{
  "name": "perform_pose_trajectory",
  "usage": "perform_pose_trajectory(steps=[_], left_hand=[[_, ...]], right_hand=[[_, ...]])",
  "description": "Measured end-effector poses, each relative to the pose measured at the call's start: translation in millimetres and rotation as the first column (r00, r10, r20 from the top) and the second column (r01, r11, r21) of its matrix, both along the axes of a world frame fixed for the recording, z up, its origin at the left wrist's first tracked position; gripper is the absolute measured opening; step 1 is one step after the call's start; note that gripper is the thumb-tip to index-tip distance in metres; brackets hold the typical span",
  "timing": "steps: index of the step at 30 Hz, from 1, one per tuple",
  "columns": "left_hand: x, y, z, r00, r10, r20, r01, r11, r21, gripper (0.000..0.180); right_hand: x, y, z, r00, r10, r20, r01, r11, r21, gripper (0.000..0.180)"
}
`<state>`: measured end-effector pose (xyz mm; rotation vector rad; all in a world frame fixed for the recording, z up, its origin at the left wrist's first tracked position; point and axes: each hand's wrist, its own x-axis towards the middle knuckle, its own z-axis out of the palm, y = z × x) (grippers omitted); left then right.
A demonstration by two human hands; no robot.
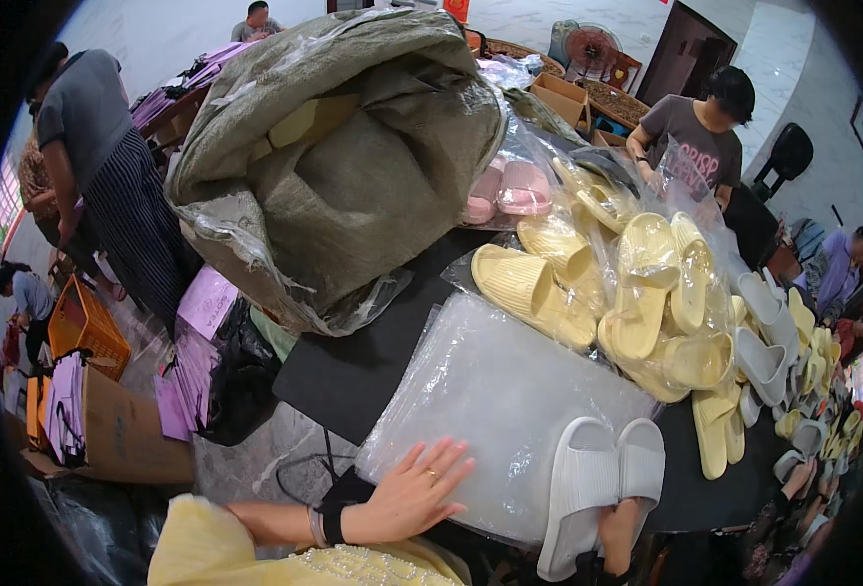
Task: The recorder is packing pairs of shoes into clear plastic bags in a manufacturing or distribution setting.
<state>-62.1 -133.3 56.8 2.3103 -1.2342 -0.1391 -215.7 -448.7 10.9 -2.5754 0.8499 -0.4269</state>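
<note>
Our right hand point(618, 532) grips grey slippers point(588, 479)
Left hand point(407, 500) spread over clear bags point(500, 391); sack point(382, 200), yellow slippers point(519, 288), lettered shirt point(680, 135) beyond.

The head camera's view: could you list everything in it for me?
Grey slippers: 2, grey, at the right hand, near edge
Clear plastic bags: a stack, uncounted, transparent, table middle
Yellow slippers: several, pale yellow, wrapped, beyond the stack
Pink slippers: 2, pink, right of the sack
More slippers: many, grey and yellow, far right
Woven sack: 1, olive-grey, upper middle
Table: 1, black, underneath
Crate: 1, orange, left
Cardboard box: 1, brown, lower left
Fan: 1, reddish, far back
Chair: 1, black, back right
Other people: at least six, varied clothing, around the room
Left hand: 1, ringed, over the stack
Right hand: 1, fingers hidden by the grey slippers
</note>
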Motion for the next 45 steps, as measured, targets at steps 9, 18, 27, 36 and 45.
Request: perform_pose_trajectory(steps=[9, 18, 27, 36, 45], left_hand=[[-3.9, 2.1, -36.0, 0.982, 0.158, 0.108, -0.166, 0.983, 0.078, 0.062], [0.5, 4.7, -29.6, 0.992, 0.116, 0.048, -0.12, 0.988, 0.099, 0.073], [-21.8, 16.3, -113.1, 0.975, -0.14, -0.175, 0.077, 0.943, -0.325, 0.067], [-2.9, 0.8, -52.8, 0.978, 0.132, 0.161, -0.133, 0.991, -0.009, 0.077], [-10.7, 5.7, -90.9, 0.988, 0.052, -0.143, -0.065, 0.994, -0.091, 0.068]], right_hand=[[5.2, 6.7, 62.2, 0.98, 0.076, 0.182, -0.116, 0.968, 0.222, 0.043], [80.8, 68.6, 172.7, 0.882, 0.463, -0.088, -0.287, 0.675, 0.679, 0.05], [191.9, 138.3, 62.5, 0.26, 0.95, -0.174, -0.893, 0.306, 0.331, 0.028], [274.6, 103.2, 30.6, 0.745, 0.646, -0.164, -0.656, 0.754, -0.009, 0.015], [174.1, 115.1, 91.8, 0.649, 0.713, -0.266, -0.72, 0.689, 0.089, 0.018]])
